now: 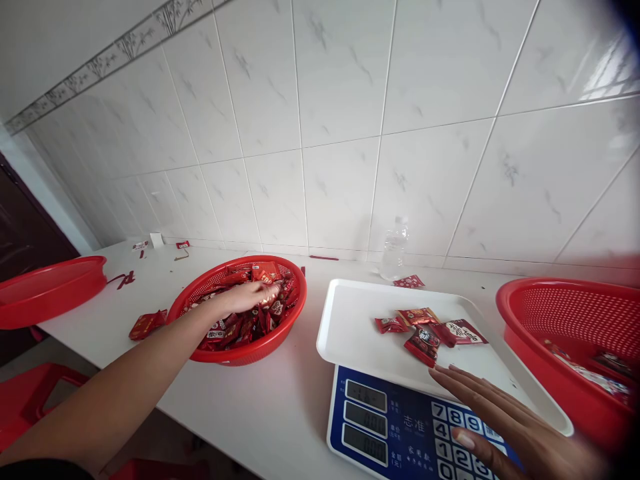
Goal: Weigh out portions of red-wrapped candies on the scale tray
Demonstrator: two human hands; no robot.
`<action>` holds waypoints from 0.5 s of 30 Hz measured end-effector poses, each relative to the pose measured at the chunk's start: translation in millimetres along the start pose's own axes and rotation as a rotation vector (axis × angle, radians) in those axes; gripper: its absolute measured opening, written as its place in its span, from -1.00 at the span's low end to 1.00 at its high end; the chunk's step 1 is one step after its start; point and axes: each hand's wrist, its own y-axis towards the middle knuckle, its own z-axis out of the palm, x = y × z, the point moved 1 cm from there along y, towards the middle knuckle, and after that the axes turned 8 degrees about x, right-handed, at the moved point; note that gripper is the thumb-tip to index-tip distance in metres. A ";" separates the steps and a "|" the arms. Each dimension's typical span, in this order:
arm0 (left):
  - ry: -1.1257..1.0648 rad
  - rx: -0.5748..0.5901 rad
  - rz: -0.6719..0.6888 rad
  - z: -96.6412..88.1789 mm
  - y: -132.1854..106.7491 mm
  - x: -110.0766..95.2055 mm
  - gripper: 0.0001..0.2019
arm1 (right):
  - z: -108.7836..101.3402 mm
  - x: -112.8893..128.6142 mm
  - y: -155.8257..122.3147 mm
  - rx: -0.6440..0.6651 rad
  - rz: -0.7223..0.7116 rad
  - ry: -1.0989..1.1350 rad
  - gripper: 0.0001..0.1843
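My left hand reaches into a round red basket full of small red candy packets; its fingers curl down onto the packets, and I cannot make out whether any is held. My right hand lies flat with fingers stretched out over the front edge of a white tray and the keypad of a blue scale. It holds nothing. Several red candy packets lie on the tray just beyond its fingertips.
A second red basket with a few packets stands at the right edge. A red lid or tray sits far left. A clear plastic bottle stands by the tiled wall. Loose packets lie on the white counter.
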 end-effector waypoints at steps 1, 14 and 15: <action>0.024 0.041 0.014 3.5 1.4 0.5 -0.49 | 0.5 -0.5 -0.4 0.004 0.001 -0.002 -0.37; 0.123 0.387 -0.035 -6.9 7.5 -29.3 -0.38 | -2.1 6.7 -0.1 0.014 -0.011 -0.020 -0.38; 0.129 0.377 -0.055 -7.6 6.8 -28.5 -0.31 | -3.3 7.3 0.1 0.013 -0.029 -0.018 -0.37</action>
